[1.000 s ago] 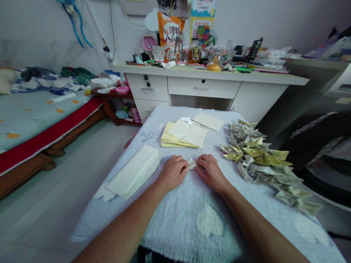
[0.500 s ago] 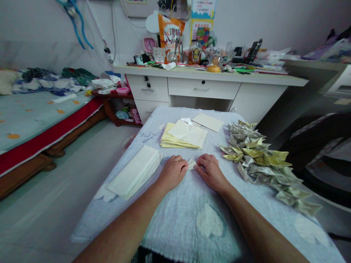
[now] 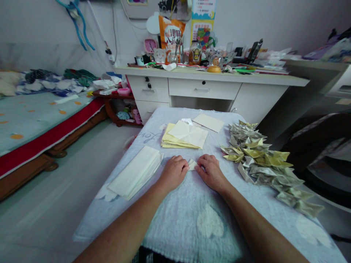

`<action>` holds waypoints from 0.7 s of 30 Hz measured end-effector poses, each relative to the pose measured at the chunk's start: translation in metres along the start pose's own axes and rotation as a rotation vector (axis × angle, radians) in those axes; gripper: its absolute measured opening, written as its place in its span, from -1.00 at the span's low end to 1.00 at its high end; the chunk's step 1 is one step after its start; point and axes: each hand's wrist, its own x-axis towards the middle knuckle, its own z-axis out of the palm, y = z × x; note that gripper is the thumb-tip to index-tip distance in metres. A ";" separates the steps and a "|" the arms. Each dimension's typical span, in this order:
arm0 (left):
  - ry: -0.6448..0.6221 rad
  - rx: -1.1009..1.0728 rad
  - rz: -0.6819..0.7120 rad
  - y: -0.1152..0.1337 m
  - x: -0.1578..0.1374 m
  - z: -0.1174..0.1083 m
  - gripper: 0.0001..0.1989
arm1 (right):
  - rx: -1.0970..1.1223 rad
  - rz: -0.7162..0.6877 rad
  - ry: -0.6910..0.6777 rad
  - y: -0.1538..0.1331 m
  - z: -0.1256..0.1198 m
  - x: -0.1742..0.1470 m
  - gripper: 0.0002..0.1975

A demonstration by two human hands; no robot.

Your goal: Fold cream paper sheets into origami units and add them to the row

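A small folded piece of pale paper [image 3: 192,164] lies between my two hands, over the cloth-covered table. My left hand [image 3: 175,170] pinches its left end, with the fingers closed. At the other end my right hand [image 3: 210,168] grips it, thumb and fingers pressed together. The fingertips hide part of the folds. Beyond my hands is a pile of yellow and cream paper sheets [image 3: 183,137]. To the left lies a stack of long white folded paper [image 3: 135,170]. Several folded paper pieces [image 3: 263,162], grey and yellow with pointed ends, are bunched at the right.
A cream sheet [image 3: 208,122] lies at the table's far end. Behind stands a white desk [image 3: 204,87] crowded with a snack bag [image 3: 172,36], a jar [image 3: 195,53] and other clutter. A bed [image 3: 55,120] is at the left, a dark wheel [image 3: 329,179] at the right.
Both hands keep their hold on the small folded paper in almost the same place. The whole view has shifted very slightly; nothing else visibly differs.
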 end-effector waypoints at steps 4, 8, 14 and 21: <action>0.002 0.010 0.002 0.000 0.001 0.000 -0.84 | -0.008 0.013 -0.011 0.000 0.000 0.000 -0.87; -0.003 0.022 0.007 0.000 0.001 -0.001 -0.85 | -0.009 0.009 -0.013 0.000 -0.001 0.000 -0.87; -0.008 0.046 0.007 0.002 0.001 -0.001 -0.86 | -0.017 0.006 -0.014 -0.001 -0.001 0.001 -0.85; -0.025 0.055 -0.002 0.002 0.002 -0.001 -0.86 | -0.023 0.004 -0.017 0.000 -0.002 0.001 -0.85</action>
